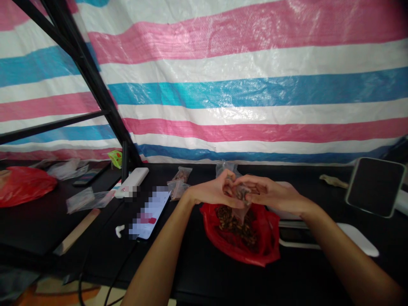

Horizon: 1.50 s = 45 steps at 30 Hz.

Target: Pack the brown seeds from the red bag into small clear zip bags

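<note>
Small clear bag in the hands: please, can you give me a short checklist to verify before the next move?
1. Left hand and right hand both hold the small clear bag: ok.
2. Small clear bag is above the red bag: ok.
3. Dark pieces lie inside the red bag: ok.
4. Top of the small clear bag is closed: cannot tell, the fingers hide it.
5. Phone lies apart from the red bag: ok.

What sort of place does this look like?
Probably a makeshift home workspace for small-scale sorting or packing: a pink, white and blue striped woven plastic tarpaulin hangs as a backdrop behind a black tabletop, which holds small clear plastic bags and a red plastic bag of dried brown pieces.
</note>
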Available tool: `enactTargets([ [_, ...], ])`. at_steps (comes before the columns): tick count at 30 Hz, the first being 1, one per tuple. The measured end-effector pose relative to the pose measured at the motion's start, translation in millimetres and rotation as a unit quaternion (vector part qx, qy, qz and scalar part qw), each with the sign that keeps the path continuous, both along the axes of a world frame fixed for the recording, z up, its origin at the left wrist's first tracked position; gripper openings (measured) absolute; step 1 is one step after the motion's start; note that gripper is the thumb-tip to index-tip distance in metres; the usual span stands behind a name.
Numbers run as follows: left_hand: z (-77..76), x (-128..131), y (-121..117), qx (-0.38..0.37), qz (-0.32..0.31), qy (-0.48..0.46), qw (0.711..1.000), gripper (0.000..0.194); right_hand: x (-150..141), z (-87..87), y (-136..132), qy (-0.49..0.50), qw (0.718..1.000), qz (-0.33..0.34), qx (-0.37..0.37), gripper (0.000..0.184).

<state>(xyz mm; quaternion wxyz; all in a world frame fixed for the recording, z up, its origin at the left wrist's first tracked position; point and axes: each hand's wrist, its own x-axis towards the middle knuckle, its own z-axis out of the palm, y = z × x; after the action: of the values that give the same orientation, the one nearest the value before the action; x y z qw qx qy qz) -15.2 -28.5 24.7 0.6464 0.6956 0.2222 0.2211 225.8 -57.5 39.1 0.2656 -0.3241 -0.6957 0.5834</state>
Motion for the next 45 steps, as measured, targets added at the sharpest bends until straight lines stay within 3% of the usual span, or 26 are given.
enactTargets([
  [4,-3.3,5,-1,0.006,-0.017,0.007,1.0,0.075,-1,0.2,-1,-0.014,0.999,0.014,0.044,0.05],
  [12,-4.2,3,0,-0.007,-0.002,-0.026,1.0,0.069,3,3.7,0,-0.012,0.995,-0.029,0.091,0.051],
  [19,-0.5,0,-1,-0.014,-0.014,0.02,1.0,0.092,0,5.2,1,-0.029,0.991,-0.046,0.124,0.037],
  [23,1.0,1,-1,-0.009,-0.037,0.04,0.998,0.076,2,5.6,2,-0.016,0.988,-0.061,0.144,0.032],
  [26,-0.1,4,1,0.043,-0.053,0.055,0.996,0.059,4,6.8,1,0.0,0.987,-0.08,0.14,0.028],
  [29,0.2,7,2,0.074,-0.052,0.046,0.995,0.048,6,7.4,0,-0.01,0.987,-0.058,0.148,0.035],
  [32,1.9,6,1,0.055,-0.056,0.036,0.996,0.046,6,6.9,1,-0.03,0.983,-0.043,0.173,0.041],
  [38,4.3,4,-3,0.029,-0.107,0.046,0.993,0.053,-1,6.5,2,0.0,0.981,-0.099,0.165,0.028],
  [45,2.8,4,-2,0.003,-0.109,0.046,0.993,0.039,-7,7.9,0,0.029,0.979,-0.124,0.157,0.025],
])
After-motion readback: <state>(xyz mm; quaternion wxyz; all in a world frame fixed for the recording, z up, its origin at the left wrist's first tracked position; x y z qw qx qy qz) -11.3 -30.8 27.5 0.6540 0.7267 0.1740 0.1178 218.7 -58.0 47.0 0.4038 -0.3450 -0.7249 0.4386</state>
